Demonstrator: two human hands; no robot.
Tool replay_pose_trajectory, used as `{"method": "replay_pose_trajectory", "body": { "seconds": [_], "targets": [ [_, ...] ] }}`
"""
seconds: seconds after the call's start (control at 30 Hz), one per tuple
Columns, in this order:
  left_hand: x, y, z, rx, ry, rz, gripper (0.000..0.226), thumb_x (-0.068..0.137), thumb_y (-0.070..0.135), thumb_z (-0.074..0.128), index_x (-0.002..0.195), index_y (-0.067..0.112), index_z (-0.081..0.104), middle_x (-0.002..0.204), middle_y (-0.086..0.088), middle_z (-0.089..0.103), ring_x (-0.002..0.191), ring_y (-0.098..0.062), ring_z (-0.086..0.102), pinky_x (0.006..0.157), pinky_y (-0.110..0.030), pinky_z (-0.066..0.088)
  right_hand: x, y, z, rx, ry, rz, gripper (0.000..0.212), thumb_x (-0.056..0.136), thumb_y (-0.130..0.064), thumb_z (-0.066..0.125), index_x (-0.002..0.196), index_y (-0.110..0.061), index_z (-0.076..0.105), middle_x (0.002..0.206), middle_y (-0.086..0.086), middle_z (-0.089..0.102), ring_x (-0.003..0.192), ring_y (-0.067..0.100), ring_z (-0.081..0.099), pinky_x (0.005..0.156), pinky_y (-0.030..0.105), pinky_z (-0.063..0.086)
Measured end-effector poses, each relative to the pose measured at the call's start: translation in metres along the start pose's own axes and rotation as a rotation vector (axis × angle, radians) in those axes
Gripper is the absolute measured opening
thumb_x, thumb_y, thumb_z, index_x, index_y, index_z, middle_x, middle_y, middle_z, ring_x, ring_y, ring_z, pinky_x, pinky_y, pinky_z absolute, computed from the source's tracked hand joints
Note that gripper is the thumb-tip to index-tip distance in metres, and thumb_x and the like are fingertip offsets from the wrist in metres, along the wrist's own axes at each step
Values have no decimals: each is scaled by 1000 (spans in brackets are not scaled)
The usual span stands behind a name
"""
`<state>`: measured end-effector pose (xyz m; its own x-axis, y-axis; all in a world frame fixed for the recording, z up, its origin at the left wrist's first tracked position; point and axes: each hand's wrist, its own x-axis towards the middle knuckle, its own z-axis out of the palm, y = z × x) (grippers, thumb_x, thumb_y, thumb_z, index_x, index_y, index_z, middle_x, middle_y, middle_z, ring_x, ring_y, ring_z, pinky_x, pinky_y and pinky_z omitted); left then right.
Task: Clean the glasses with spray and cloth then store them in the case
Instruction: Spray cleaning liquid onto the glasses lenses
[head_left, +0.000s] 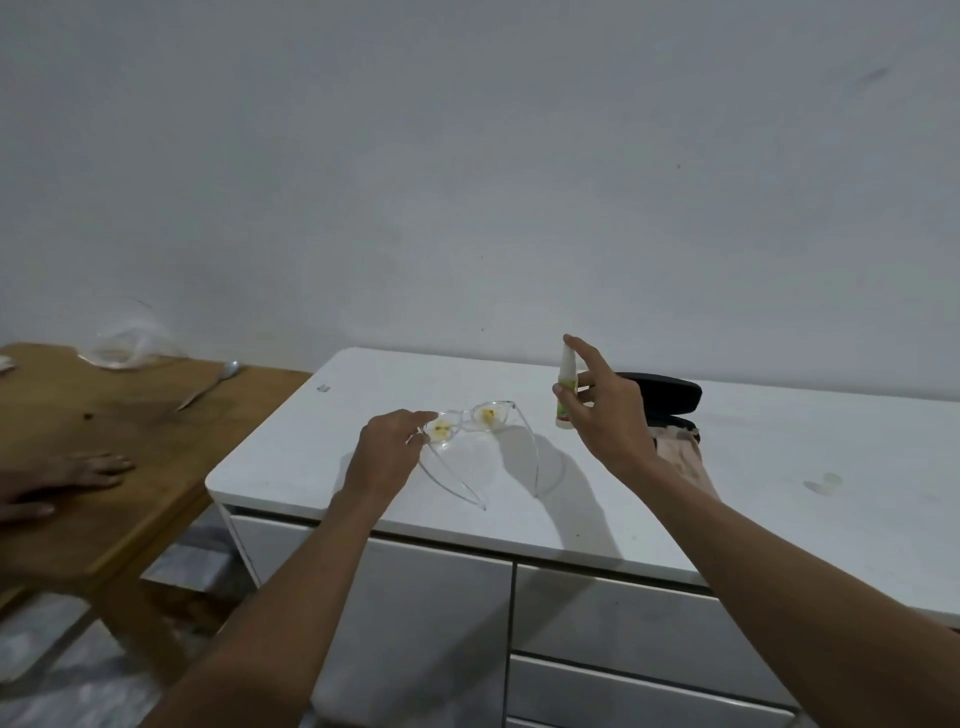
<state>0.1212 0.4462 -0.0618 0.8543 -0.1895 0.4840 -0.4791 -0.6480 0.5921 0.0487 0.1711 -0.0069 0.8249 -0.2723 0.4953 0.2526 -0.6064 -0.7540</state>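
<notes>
Currently clear-framed glasses (470, 422), yellow smears on both lenses, arms unfolded, sit on white cabinet top (753, 467); left hand (387, 447) pinches the frame's left end. Right hand (610, 415) grips small white spray bottle with green label (565, 387), forefinger on top; label text unreadable. Open black case (670, 400) with pink cloth (680, 457) partly hidden behind that hand. Wooden table (104, 441) left: spoon (210, 387), another person's hand (67, 478).

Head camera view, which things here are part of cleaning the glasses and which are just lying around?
For the job:
glasses, held by the left hand
spray bottle, held by the right hand
case, open
cloth by the case

Lying about:
spoon on the wooden table
plastic bag
another person's hand
</notes>
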Motion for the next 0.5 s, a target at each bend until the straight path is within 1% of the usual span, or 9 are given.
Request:
{"method": "replay_pose_trajectory", "body": {
  "seconds": [0.1,0.2,0.23,0.3,0.37,0.43,0.5],
  "targets": [
    [3,-2,5,-2,31,58,31,88,-5,68,113,10,78,107,-9,79,94,-25,74,89,-38,59,0,8,-1,-16,13,13,58,96,-17,68,144,-43,47,90,3,71,72,24,75,73,46,65],
    [4,-2,10,-51,112,60,25,85,-7,71,105,7,80,100,-9,80,88,-23,76,83,-35,61,-2,13,0,-40,15,21,60,96,-18,68,144,-44,46,88,1,71,75,21,75,74,46,65],
    [5,-1,11,-97,133,33,22,84,-7,73,102,5,80,97,-10,80,85,-22,76,82,-33,62,-3,15,-1,-49,15,24,60,96,-18,68,144,-45,45,88,1,70,75,21,75,75,46,64],
    [7,4,11,-237,166,-77,18,83,-6,76,97,3,80,90,-11,80,79,-23,76,78,-33,62,-4,18,-2,-69,15,32,60,95,-19,67,144,-47,44,87,-1,69,75,21,74,76,47,64],
    [12,8,9,-396,197,-216,16,82,-6,78,95,3,80,84,-13,78,73,-29,76,74,-37,63,-7,19,-4,-99,25,29,60,95,-21,65,144,-47,43,84,0,69,73,21,72,76,48,62],
    [18,13,5,-541,223,-319,16,82,-8,76,94,2,79,82,-17,77,72,-33,76,73,-40,65,-11,19,-6,-140,33,22,60,94,-19,60,147,-42,42,81,2,69,74,22,68,78,48,60],
    [23,20,-1,-640,249,-379,17,81,-11,73,94,-1,78,83,-22,75,70,-32,74,66,-34,65,-16,18,-7,-148,21,21,60,93,-16,55,149,-37,42,77,2,65,74,24,65,78,47,58]
  ]
}}
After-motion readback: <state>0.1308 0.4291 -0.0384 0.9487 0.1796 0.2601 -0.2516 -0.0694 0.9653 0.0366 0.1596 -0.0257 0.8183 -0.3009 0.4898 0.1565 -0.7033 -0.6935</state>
